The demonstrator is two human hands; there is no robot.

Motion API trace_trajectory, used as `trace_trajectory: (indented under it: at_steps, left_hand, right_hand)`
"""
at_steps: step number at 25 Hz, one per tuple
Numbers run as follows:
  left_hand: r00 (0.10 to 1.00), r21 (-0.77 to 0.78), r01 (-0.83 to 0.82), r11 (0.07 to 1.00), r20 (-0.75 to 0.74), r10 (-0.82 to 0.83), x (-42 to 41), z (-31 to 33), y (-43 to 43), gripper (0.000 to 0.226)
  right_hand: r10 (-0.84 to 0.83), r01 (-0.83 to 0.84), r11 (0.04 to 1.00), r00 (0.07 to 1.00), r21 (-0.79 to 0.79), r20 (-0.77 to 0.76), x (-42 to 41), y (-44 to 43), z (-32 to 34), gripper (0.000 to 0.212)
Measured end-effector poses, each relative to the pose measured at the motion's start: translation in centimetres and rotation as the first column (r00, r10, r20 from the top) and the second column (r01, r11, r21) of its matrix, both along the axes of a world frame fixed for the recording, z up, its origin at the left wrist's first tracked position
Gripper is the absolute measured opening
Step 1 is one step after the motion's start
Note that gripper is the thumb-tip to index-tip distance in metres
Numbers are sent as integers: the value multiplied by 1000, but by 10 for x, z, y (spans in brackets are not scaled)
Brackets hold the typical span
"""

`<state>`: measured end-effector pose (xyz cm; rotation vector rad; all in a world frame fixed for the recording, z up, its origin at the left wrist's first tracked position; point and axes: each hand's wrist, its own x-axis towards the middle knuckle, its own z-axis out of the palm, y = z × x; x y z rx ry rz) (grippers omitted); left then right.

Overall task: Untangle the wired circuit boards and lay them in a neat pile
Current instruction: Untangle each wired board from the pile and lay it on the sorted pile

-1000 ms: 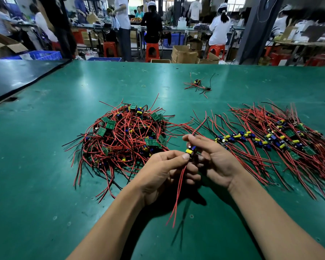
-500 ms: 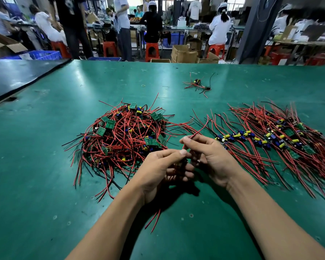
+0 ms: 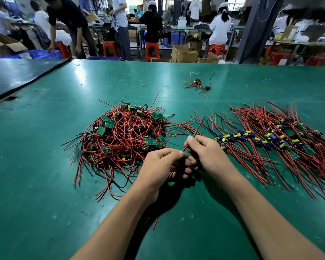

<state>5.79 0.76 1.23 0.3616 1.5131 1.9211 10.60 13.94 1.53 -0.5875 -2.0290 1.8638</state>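
Two hands are held together just in front of the tangled heap (image 3: 128,136) of red and black wires and small green boards on the green counter (image 3: 36,166). One red wire (image 3: 195,131) is pinched between the thumb and forefinger of the right hand (image 3: 206,152), on the heap's right front edge, and slants up and away from the fingertips. The wire's lower stretch is gripped by the left hand (image 3: 163,166), whose fingers are curled in tightly, thumb pressed against forefinger. Whether a board is enclosed in that hand cannot be told. A short red wire end (image 3: 155,223) is seen below the left forearm, nearer the viewer than the heap.

To the right of the heap, the sorted boards (image 3: 270,139) are laid in a row with their wires combed the same way. Beyond the heap, well apart from it, a small stray bundle (image 3: 197,84) is left lying.

A second ago a board with yellow and blue parts was shown between the fingertips; now it is hidden. The long wire tails then hanging below the left hand have been drawn up, and only a tip is seen.
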Motion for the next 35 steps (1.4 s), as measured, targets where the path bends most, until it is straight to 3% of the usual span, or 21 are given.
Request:
trace_trajectory:
  at_steps: [1, 3, 4, 6, 8, 11, 15, 19, 27, 31, 33, 35]
  left_hand:
    - [999, -3, -31, 1000, 11, 31, 0, 0, 0, 16]
    - [996, -8, -75, 997, 42, 75, 0, -2, 1, 13]
    - [995, -4, -82, 997, 59, 82, 0, -2, 2, 12]
    - [995, -7, -80, 997, 65, 81, 1, -3, 3, 12]
    - [996, -17, -81, 997, 41, 82, 0, -3, 3, 13]
    - [995, -23, -94, 995, 27, 94, -2, -4, 2, 11]
    - [996, -45, -90, 995, 0, 90, 0, -4, 2, 11]
    - [996, -45, -92, 995, -5, 92, 3, -3, 4, 12]
    - [997, -68, -77, 995, -23, 75, 2, -1, 2, 11]
    - [1000, -102, -19, 995, 2, 19, 1, 0, 2, 11]
    - [1000, -116, 6, 993, 0, -6, 0, 1, 1, 12]
    - [999, -119, 32, 992, -2, -32, 0, 2, 1, 12]
  right_hand:
    - [-23, 22, 976, 1000, 215, 4, 1, 0, -1, 32]
    - [-81, 97, 806, 995, 584, -54, 3, 1, -4, 28]
    - [-95, 137, 729, 990, 671, -99, 2, 1, -4, 25]
    - [-96, 177, 678, 984, 713, -153, 2, 0, -4, 21]
    - [-76, 132, 762, 990, 635, -115, 2, 1, -5, 21]
    - [56, -72, 928, 997, 365, 54, 4, 0, -4, 26]
    - [140, -147, 983, 988, 114, 68, 3, 1, -4, 22]
    - [74, -74, 996, 997, -48, -7, 1, 1, -9, 19]
    - [-122, 135, 964, 990, 228, -73, -5, 18, -23, 22]
    - [-246, 269, 947, 959, 173, -144, -9, 22, -29, 36]
    - [-314, 338, 930, 935, 141, -168, -10, 26, -30, 31]
    - [-351, 356, 935, 919, -7, -180, -10, 27, -29, 25]
